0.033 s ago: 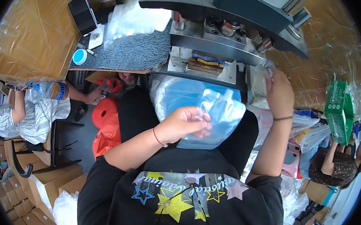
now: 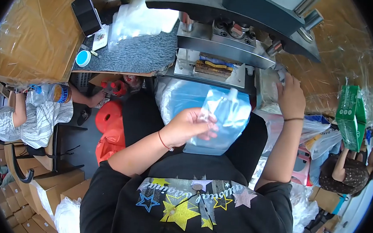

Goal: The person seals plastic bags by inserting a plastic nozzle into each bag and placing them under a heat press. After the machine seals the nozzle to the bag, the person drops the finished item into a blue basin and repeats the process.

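A clear plastic spout pouch (image 2: 232, 115) is pinched in my left hand (image 2: 190, 127), its spout pointing up, above my lap. Behind it lies a translucent bluish plastic sheet or bag (image 2: 183, 101). My right hand (image 2: 291, 98) rests at the right side of a clear-walled tray (image 2: 265, 96); its thumb and fingers are apart, with the fingertips near some crumpled grey material (image 2: 279, 72). I see nothing held in it. Just beyond the pouch is a metal press (image 2: 225, 50), with a worn block (image 2: 213, 68) on its lower plate.
Clear plastic bags (image 2: 141, 20) lie on a grey mat (image 2: 143, 48) at the left, near a phone on a stand (image 2: 85, 14) and a blue-topped jar (image 2: 83, 58). Large cartons (image 2: 36, 32) flank the bench. Other people sit at both sides; one holds a green box (image 2: 351, 117).
The pouch has shifted slightly left and turned a little in my left hand. My right hand has stayed almost in place beside the tray.
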`<action>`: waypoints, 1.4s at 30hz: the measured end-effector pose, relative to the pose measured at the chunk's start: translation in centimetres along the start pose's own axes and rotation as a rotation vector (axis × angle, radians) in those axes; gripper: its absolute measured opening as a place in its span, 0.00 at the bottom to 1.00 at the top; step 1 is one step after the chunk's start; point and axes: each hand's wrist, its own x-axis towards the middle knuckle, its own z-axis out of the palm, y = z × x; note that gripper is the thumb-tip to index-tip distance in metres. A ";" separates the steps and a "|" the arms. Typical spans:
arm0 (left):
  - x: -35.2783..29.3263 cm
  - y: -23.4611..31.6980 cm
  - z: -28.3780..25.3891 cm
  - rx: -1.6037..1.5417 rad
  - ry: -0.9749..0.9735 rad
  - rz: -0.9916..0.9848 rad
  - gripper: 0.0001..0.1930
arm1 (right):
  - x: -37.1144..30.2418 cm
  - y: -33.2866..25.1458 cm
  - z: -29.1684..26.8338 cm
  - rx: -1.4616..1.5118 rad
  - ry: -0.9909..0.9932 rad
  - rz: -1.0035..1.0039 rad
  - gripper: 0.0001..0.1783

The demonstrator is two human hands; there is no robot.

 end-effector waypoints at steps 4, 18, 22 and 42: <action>2.0 2.3 -1.4 -0.019 0.176 0.094 0.11 | -0.1 1.6 2.3 -0.213 -0.222 0.157 0.15; 4.0 12.6 -10.1 1.179 0.957 0.854 0.21 | -0.2 1.2 3.0 -0.054 -0.094 0.147 0.13; 2.8 15.3 -19.1 1.961 0.970 0.574 0.33 | 0.2 0.9 3.1 -0.088 -0.076 0.118 0.13; -1.1 3.2 -0.7 0.435 0.113 0.342 0.13 | -0.2 -13.0 -2.6 1.143 -0.118 -0.149 0.07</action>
